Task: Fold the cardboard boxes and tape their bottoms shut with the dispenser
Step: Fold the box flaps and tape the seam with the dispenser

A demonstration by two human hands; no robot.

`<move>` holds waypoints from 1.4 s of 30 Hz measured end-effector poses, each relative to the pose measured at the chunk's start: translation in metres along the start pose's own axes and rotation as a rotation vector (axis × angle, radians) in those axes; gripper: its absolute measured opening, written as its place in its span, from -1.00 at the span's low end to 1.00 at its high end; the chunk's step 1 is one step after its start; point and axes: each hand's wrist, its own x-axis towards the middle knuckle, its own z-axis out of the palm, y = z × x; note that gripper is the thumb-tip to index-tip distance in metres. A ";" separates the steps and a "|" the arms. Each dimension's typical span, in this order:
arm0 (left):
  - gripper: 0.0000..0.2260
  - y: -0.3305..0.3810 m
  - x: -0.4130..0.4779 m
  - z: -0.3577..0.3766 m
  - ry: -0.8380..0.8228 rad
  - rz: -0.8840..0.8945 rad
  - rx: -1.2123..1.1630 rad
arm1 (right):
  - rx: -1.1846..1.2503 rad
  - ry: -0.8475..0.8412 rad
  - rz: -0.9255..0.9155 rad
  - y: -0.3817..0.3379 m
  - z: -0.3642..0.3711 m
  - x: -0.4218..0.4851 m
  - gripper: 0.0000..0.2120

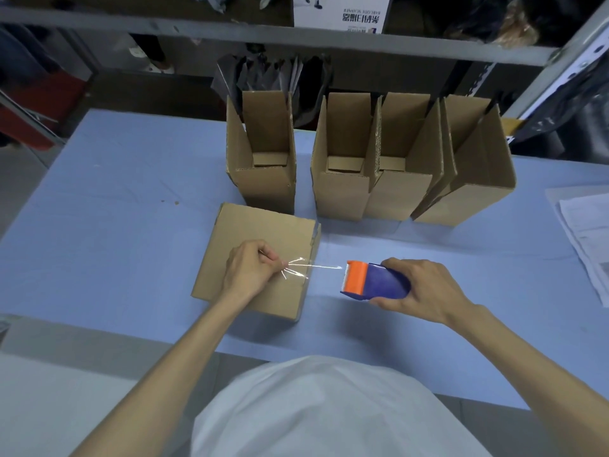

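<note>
Pinching tape (pixel 316 267) over box (pixel 260 225) with left hand (pixel 250 268), right hand (pixel 425 288) gripping dispenser (pixel 379 280), inverted "BARCODE SCANNER" sign (pixel 342 11)

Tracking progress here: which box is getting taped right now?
The near box, closed side up under the left hand, which pinches the tape from the dispenser. The back boxes stand open-topped.

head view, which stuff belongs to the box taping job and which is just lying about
Job: near box, tape strip, dispenser, left hand, right hand, upright boxes.
Lying about: papers at right, dark bags behind, printed sheet above.
</note>
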 end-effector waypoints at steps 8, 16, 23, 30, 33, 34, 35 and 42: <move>-0.82 -0.001 -0.006 -0.001 0.008 0.035 0.043 | 0.006 -0.027 -0.023 -0.003 0.004 -0.001 -0.52; -0.79 0.002 -0.010 0.004 0.072 0.141 0.187 | -0.022 -0.047 -0.023 -0.004 0.007 0.001 -0.51; -0.38 0.007 0.005 -0.010 0.056 0.112 0.542 | -0.115 -0.081 -0.029 -0.007 0.013 0.012 -0.52; -0.63 -0.014 -0.002 -0.002 0.048 0.180 0.118 | -0.155 -0.190 0.058 -0.040 0.037 0.039 -0.53; -0.66 -0.019 0.001 -0.001 0.020 0.200 0.126 | -0.283 -0.185 0.054 -0.059 0.039 0.053 -0.59; -0.66 -0.020 0.001 -0.002 0.022 0.191 0.115 | -0.327 -0.174 0.036 -0.065 0.038 0.057 -0.63; -0.66 -0.021 0.002 -0.002 0.025 0.177 0.099 | -0.366 -0.161 0.016 -0.070 0.037 0.062 -0.66; -0.63 -0.022 0.005 -0.005 0.006 0.129 0.037 | -0.439 -0.182 0.017 -0.071 0.034 0.060 -0.83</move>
